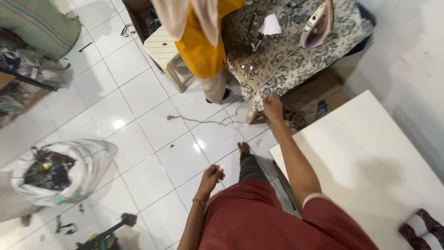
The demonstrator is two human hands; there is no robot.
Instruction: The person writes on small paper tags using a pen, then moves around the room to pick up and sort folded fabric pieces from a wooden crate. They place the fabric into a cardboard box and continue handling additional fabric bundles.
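The right hand (273,108) is stretched forward on a straight arm and is closed at the near edge of a padded cloth (296,60). The fingers are curled at the hem, and the hem seems to be pinched between them, though the exact grip cannot be told from above.

The cloth is pale, printed all over with a dense dark leaf or flower pattern, and it is draped over a low table so that its edge hangs down in soft folds toward the floor. The corner by the hand is rounded and slightly rumpled.

An iron (317,24) with a white and purple body is stood on its heel on the far part of the cloth, and its cord (277,65) is run across the pattern toward the near edge. A small white paper (270,25) and a dark slim tool are laid near the middle.

The left hand (210,178) is held low beside the red garment, loosely closed. A small pale scrap seems to be nipped at its fingertips, but what it is cannot be told. A thin bracelet is worn at the wrist.

A white table (370,157) is placed just to the right of the outstretched arm. Another person in a yellow top (201,46) is stood at the far side, beside a cream plastic stool (166,51). A loose cable (203,121) is trailed over the white tiled floor (138,97), and a white sack (69,171) full of dark scraps is set well apart on the left.
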